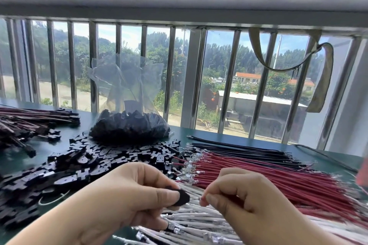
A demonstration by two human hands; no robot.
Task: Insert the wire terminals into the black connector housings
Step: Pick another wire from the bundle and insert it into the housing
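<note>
Loose black housings [83,165] litter the tabletop [328,157] at far left. The left hand [123,199] has its grip clamped on one housing [182,198]. Just right of it, the right hand [245,199] pinches a white wire [196,198], its terminal nearly touching. The terminal should enter straight, housing held steady, until seated.

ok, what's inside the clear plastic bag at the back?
The clear plastic bag holds a heap of black connector housings, filling only its bottom; the top is loosely gathered. How deep the heap goes, or anything buried in it, is hidden.
</note>
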